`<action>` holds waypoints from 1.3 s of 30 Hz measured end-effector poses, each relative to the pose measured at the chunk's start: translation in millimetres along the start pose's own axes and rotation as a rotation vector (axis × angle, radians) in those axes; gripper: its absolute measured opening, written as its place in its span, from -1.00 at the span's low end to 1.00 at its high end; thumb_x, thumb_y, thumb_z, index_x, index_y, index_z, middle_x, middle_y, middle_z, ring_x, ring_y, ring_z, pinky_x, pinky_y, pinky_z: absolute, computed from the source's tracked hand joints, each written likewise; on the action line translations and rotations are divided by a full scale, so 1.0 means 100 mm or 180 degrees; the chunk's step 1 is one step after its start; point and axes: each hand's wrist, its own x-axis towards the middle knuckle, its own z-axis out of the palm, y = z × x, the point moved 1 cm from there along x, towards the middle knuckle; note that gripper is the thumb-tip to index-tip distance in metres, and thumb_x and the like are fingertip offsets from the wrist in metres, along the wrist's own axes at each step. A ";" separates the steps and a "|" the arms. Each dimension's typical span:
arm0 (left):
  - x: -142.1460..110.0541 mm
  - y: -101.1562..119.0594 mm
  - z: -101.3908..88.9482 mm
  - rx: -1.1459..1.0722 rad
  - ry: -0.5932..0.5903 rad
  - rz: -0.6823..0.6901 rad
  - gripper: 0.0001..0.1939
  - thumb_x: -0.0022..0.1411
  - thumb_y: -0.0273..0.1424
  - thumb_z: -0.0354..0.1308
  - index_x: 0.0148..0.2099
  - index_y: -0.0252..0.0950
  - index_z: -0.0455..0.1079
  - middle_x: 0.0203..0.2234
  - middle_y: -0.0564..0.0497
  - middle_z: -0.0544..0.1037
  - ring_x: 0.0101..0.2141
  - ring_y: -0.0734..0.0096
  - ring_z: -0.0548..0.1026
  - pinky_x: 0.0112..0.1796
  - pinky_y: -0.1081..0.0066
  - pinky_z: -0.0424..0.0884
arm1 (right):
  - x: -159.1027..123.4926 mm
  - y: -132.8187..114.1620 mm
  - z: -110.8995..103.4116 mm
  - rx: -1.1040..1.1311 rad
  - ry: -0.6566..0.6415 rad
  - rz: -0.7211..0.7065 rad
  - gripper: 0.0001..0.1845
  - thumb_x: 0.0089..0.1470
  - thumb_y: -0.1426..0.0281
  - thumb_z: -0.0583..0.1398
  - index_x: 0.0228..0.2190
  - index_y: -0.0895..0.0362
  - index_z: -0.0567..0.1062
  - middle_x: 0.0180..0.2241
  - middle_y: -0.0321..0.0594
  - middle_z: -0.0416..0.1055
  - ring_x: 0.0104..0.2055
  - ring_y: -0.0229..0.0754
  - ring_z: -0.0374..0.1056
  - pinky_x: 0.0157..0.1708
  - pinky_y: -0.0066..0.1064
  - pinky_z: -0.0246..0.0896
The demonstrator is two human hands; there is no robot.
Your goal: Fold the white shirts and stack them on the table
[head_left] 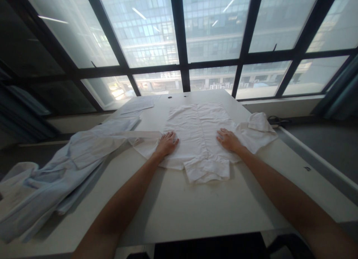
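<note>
A white shirt lies spread on the white table, its collar end toward me and its buttoned front facing up. My left hand rests flat on the shirt's left side, fingers stretched out. On the right side of the shirt, my right hand also lies flat with its fingers extended. One sleeve reaches out to the right, its cuff end folded over. The other sleeve extends left, partly hidden behind my left hand and close to the pile of clothes.
A heap of white and pale garments covers the table's left side and hangs toward its near edge. Papers lie at the far left. A small dark item sits near the right edge. Tall windows stand beyond the table.
</note>
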 end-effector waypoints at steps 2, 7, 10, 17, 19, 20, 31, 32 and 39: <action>0.00 0.00 0.01 -0.0002 0.0009 -0.0019 -0.42 0.51 -0.16 -0.15 0.43 -0.33 0.11 0.42 -0.23 0.13 0.40 0.09 0.07 0.33 0.13 -0.03 | 0.00 0.00 0.00 0.0008 0.0018 0.0003 -0.43 0.37 0.22 -0.01 0.27 0.22 0.35 0.34 0.11 0.20 0.40 0.02 0.07 0.33 -0.08 -0.01; 0.00 0.00 0.00 -0.0034 -0.0016 -0.0015 -0.40 0.51 -0.16 -0.16 0.44 -0.38 0.11 0.42 -0.26 0.12 0.41 0.07 0.06 0.33 0.13 -0.02 | 0.00 0.01 0.01 0.0034 0.0012 0.0009 -0.43 0.36 0.21 0.00 0.27 0.21 0.35 0.35 0.10 0.20 0.40 0.02 0.07 0.33 -0.07 -0.01; 0.00 0.00 0.00 -0.0036 -0.0036 -0.0017 -0.39 0.52 -0.16 -0.17 0.44 -0.41 0.09 0.42 -0.26 0.11 0.41 0.06 0.05 0.34 0.15 -0.03 | 0.01 0.01 0.01 0.0021 -0.0005 0.0022 -0.42 0.37 0.21 0.00 0.28 0.21 0.35 0.35 0.09 0.20 0.41 0.01 0.06 0.34 -0.10 -0.02; 0.00 0.00 0.01 -0.0029 0.0005 -0.0007 -0.41 0.52 -0.16 -0.16 0.44 -0.35 0.10 0.41 -0.25 0.14 0.40 0.08 0.07 0.33 0.13 -0.02 | 0.00 0.01 0.01 0.0014 -0.0026 0.0036 -0.42 0.38 0.20 -0.01 0.28 0.22 0.33 0.36 0.08 0.19 0.42 0.00 0.05 0.35 -0.11 -0.05; 0.00 0.00 0.01 -0.0030 0.0015 -0.0006 -0.41 0.52 -0.16 -0.16 0.43 -0.35 0.11 0.41 -0.25 0.14 0.40 0.09 0.07 0.33 0.14 -0.01 | 0.00 0.01 0.01 0.0022 -0.0026 0.0037 -0.41 0.38 0.20 -0.01 0.28 0.23 0.33 0.36 0.09 0.18 0.42 0.01 0.05 0.35 -0.10 -0.05; 0.00 0.00 0.01 -0.0034 0.0016 -0.0010 -0.41 0.52 -0.16 -0.16 0.43 -0.35 0.11 0.41 -0.25 0.14 0.40 0.09 0.06 0.33 0.14 -0.01 | 0.00 0.01 0.01 0.0025 -0.0024 0.0037 -0.41 0.38 0.21 -0.01 0.28 0.24 0.33 0.36 0.09 0.18 0.42 0.02 0.05 0.35 -0.09 -0.05; 0.01 -0.02 0.02 0.0034 -0.0026 -0.0010 -0.39 0.52 -0.15 -0.17 0.45 -0.37 0.09 0.42 -0.24 0.13 0.41 0.08 0.06 0.35 0.15 -0.02 | 0.00 0.00 0.01 0.0044 -0.0045 0.0049 -0.41 0.38 0.21 -0.02 0.29 0.26 0.33 0.36 0.10 0.17 0.42 0.02 0.03 0.37 -0.10 -0.08; 0.01 -0.02 0.02 0.0028 -0.0032 -0.0008 -0.38 0.52 -0.15 -0.17 0.45 -0.39 0.09 0.42 -0.24 0.12 0.41 0.07 0.05 0.35 0.16 -0.03 | -0.01 0.00 0.01 0.0053 -0.0042 0.0048 -0.40 0.38 0.21 -0.02 0.29 0.26 0.33 0.36 0.10 0.17 0.43 0.02 0.02 0.37 -0.09 -0.08; 0.00 0.00 0.00 0.0021 -0.0030 -0.0010 -0.37 0.52 -0.15 -0.17 0.45 -0.42 0.08 0.42 -0.26 0.12 0.41 0.07 0.05 0.35 0.15 -0.02 | -0.01 0.00 0.00 0.0047 -0.0068 0.0058 -0.40 0.38 0.21 -0.02 0.29 0.26 0.32 0.37 0.10 0.16 0.42 0.03 0.02 0.36 -0.07 -0.06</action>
